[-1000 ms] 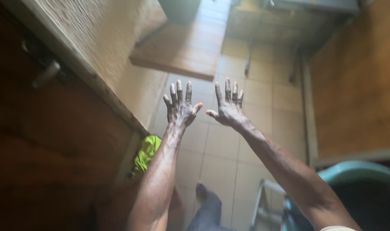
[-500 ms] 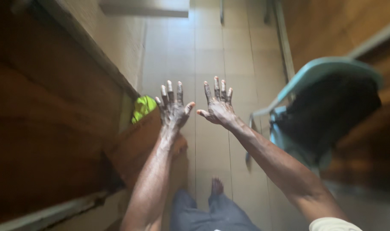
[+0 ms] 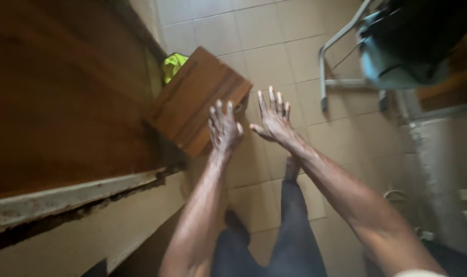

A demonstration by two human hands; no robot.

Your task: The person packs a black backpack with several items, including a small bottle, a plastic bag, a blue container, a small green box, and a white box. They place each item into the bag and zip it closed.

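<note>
Beside the wooden cabinet door (image 3: 200,100), the left hand (image 3: 224,128) and right hand (image 3: 274,120) stayed spread and empty; the view had dipped, bringing the door up against the left fingers.

Single head-worn view, looking steeply down past outstretched arms, tiled floor (image 3: 274,56) below, wooden cabinet (image 3: 59,92) close at left

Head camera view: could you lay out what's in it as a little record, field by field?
left hand: open, fingers spread, empty, in front of the wooden panel
right hand: open, fingers spread, empty, above the floor
wooden panel: brown, jutting out from the dark wooden cabinet
yellow-green cloth: tucked behind the panel
floor: beige tiles
chair: teal seat, metal legs, upper right
legs: dark trousers, bare foot on tiles
</note>
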